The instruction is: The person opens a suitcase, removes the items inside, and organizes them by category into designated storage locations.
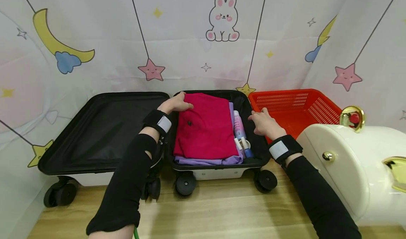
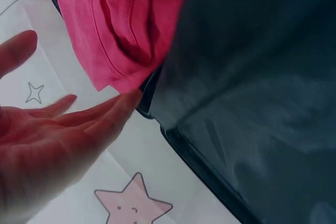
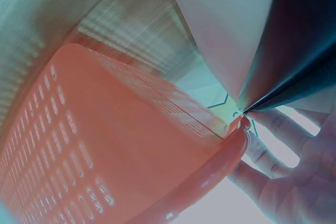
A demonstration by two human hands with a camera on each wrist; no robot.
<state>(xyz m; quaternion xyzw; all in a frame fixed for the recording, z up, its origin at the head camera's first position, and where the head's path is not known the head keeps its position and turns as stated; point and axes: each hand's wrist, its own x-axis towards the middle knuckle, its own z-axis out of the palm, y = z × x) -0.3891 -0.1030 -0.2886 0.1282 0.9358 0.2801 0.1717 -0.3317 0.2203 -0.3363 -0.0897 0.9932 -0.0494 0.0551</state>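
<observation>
An open suitcase lies with a folded red garment (image 1: 207, 126) in its right half (image 1: 253, 140), on top of a folded purple cloth (image 1: 206, 161). My left hand (image 1: 177, 103) is at the garment's far left corner; in the left wrist view that hand (image 2: 58, 135) has its fingers extended, a fingertip at the pink-looking fabric (image 2: 115, 40). Over the suitcase's right rim is my right hand (image 1: 264, 123), holding nothing visible. The right wrist view has its fingers (image 3: 275, 129) spread close to the suitcase edge and the basket rim.
The suitcase's left half (image 1: 104, 133) lies flat with a black lining. A pink-and-white tube (image 1: 238, 126) and blue-and-white items (image 1: 245, 148) sit beside the garment. A red basket (image 1: 282, 108) and a cream rounded box (image 1: 349, 168) stand at the right.
</observation>
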